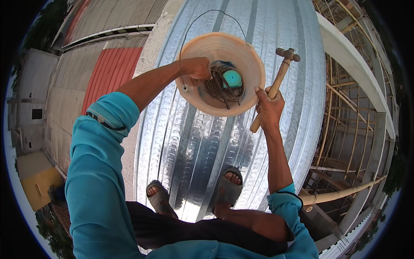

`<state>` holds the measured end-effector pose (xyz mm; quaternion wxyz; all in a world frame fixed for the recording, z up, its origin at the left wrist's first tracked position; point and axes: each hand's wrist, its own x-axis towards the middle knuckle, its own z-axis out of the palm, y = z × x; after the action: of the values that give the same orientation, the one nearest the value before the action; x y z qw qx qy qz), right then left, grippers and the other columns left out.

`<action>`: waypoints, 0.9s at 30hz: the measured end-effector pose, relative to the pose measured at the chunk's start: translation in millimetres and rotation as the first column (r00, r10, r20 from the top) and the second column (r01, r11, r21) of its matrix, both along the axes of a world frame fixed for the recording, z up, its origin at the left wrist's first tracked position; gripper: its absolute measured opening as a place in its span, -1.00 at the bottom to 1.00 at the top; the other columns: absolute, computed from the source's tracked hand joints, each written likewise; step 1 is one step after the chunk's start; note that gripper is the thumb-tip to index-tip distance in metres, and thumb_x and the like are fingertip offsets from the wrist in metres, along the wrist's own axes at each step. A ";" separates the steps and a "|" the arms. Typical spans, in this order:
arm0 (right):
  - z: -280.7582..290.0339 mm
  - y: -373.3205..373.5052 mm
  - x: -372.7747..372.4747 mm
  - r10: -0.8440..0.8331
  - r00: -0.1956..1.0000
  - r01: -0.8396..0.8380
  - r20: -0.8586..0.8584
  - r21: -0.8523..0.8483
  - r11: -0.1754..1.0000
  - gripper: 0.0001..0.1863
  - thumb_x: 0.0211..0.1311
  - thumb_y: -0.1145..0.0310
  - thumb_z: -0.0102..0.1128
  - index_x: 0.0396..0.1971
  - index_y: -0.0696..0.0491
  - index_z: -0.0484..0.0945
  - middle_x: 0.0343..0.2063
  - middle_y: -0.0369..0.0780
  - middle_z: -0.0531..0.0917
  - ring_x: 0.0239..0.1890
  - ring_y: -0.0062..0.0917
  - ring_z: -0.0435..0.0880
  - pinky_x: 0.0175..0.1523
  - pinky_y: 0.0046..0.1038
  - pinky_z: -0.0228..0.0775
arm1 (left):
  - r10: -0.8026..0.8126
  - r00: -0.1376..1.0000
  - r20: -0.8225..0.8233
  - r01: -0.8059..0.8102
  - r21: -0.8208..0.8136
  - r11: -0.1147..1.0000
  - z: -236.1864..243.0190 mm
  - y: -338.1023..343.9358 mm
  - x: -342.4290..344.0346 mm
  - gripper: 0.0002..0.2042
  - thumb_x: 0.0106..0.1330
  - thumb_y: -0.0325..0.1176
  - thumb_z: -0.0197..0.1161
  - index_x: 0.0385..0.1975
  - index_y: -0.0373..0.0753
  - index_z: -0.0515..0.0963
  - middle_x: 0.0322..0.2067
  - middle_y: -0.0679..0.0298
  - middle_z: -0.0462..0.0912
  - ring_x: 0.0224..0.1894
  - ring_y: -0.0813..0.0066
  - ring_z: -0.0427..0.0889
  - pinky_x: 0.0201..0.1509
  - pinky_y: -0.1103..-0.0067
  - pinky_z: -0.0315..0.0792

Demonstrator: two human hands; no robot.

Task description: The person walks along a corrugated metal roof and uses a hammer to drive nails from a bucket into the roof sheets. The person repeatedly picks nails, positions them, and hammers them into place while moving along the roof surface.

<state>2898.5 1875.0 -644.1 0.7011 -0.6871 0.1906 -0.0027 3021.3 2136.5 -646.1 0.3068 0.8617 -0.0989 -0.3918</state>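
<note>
A peach-coloured bucket [189, 97] with a thin wire handle stands tilted toward me on the ribbed metal sheeting. Inside it lie a pile of thin, dark, rusty-looking rods [215, 88] and a round teal case [233, 78]. My left hand [196, 68] reaches over the bucket's left rim, fingers curled closed at the edge of the pile; what they pinch is hidden. In my right hand [271, 108] is a hammer [281, 77], gripped by its wooden handle with the head up. That hand's thumb is at the bucket's right rim.
Shiny corrugated metal sheeting [194, 146] lies under my sandalled feet [228, 187]. A concrete edge [144, 86] and lower roofs, one red [113, 75], are on the left. To the right, beyond a pale curved beam [358, 64], bamboo scaffolding [345, 99] stands below.
</note>
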 end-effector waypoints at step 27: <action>-12.3 12.0 6.3 0.033 0.999 -0.036 -0.023 -0.153 0.988 -0.68 0.10 0.35 0.43 -0.35 0.17 0.44 -0.49 -0.22 0.58 -0.46 -0.59 0.56 -0.36 -0.47 0.43 | -0.044 0.971 0.236 -0.038 0.331 0.943 -94.4 -30.6 -7.4 -0.71 0.14 -0.37 0.17 -0.21 -0.40 0.66 -0.17 -0.18 0.67 -0.07 -0.06 0.68 0.05 0.21 0.55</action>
<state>2904.8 1887.0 -656.4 0.6440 -0.7423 0.1850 0.0016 3013.9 2105.8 -740.5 0.1418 0.9420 -0.0688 -0.2964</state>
